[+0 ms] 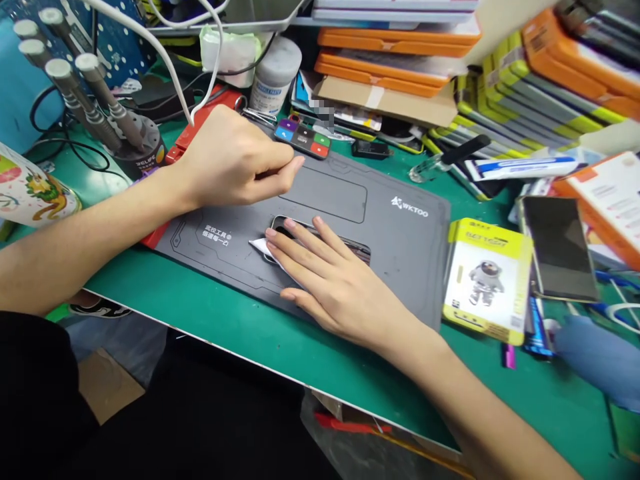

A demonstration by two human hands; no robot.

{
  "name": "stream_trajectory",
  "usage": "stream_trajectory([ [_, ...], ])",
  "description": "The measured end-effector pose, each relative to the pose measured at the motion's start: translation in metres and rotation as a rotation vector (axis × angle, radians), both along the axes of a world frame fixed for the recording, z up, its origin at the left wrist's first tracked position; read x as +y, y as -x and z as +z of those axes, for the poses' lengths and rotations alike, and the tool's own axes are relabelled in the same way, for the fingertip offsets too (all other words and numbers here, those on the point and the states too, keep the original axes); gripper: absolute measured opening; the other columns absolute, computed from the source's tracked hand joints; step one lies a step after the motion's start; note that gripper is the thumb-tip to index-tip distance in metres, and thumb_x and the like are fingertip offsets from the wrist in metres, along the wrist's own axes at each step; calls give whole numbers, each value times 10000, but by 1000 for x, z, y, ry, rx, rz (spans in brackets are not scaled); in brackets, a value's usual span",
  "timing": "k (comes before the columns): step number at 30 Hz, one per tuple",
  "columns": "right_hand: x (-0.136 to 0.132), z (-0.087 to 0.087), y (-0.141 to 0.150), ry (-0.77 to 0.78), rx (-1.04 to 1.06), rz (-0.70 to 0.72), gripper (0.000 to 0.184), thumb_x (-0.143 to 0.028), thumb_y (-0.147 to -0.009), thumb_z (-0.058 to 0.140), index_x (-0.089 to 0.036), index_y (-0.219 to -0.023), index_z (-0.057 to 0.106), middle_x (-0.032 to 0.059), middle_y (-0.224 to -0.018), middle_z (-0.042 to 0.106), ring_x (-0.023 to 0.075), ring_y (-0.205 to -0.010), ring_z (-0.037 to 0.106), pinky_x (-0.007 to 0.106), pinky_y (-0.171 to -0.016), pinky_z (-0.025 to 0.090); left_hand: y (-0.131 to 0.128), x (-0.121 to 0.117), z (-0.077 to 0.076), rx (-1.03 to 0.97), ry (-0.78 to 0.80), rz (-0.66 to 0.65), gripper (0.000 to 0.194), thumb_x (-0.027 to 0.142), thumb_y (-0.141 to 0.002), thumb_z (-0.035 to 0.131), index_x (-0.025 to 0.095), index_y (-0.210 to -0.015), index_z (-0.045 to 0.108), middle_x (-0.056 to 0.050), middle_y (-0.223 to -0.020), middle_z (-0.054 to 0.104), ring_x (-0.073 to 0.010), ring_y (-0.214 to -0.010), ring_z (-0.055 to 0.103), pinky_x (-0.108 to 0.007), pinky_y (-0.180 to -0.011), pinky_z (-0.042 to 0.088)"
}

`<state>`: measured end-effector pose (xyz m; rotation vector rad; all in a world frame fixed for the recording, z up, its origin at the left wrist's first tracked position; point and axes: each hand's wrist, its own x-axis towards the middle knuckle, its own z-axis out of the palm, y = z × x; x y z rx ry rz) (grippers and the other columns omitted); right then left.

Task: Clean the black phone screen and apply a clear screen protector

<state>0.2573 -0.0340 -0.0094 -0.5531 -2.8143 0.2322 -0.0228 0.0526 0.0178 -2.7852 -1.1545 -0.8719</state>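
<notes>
My right hand [330,280] lies flat, fingers stretched, over a phone [357,252] on a dark grey work mat [400,260]. A white wipe or piece of paper [259,247] pokes out from under its fingers. Most of the phone is hidden by that hand; its black top corner and one glossy side show. My left hand [240,160] is closed above the mat's left part, thumb pressed to the curled index finger. Whether anything is inside that fist is hidden from me.
Behind the mat stand a white jar [275,77] and stacked orange boxes [385,43]. To the right lie a yellow battery pack [487,280] and another phone [560,247]. A screwdriver holder [143,153] and a patterned cup [35,190] occupy the left.
</notes>
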Motion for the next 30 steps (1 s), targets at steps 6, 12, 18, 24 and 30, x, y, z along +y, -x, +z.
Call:
stream_trajectory([
  [6,-6,5,-1,-56,11,6,608,-426,-1178,559,-190,-1734,483,112,-1733,543,356,-1674,444,691,-1399,351,-3,-4,7,20,60,36,505,482,-1110,486,268,-687,660,-27,-549,576,-196,-643,670,-354,-564,386],
  [12,3,0,2,-25,-22,-152,626,-555,-1165,523,-251,-1712,529,97,-1835,387,384,-1736,312,739,-1408,271,3,3,2,89,-160,38,559,444,-1162,441,249,-671,626,-3,-508,516,-146,-524,487,-377,-578,294],
  [18,11,-2,7,26,-25,-280,679,-605,-1194,355,-228,-1745,476,106,-1856,367,388,-1755,262,738,-1414,236,4,9,-3,99,-373,-25,590,386,-1178,425,204,-625,521,31,-471,412,-91,-474,246,-349,-569,177],
  [24,-11,1,9,4,-17,-197,738,-666,-1172,361,-210,-1738,490,94,-1829,429,401,-1755,262,738,-1420,233,2,7,0,80,-310,12,565,416,-1156,444,222,-642,578,20,-478,465,-108,-464,427,-354,-558,218],
  [30,14,-8,-4,28,-13,-349,644,-587,-1203,312,-289,-1754,464,66,-1865,351,404,-1770,190,800,-1395,203,2,2,2,16,-66,27,516,471,-1126,465,264,-703,677,-24,-539,586,-199,-628,689,-361,-586,395],
])
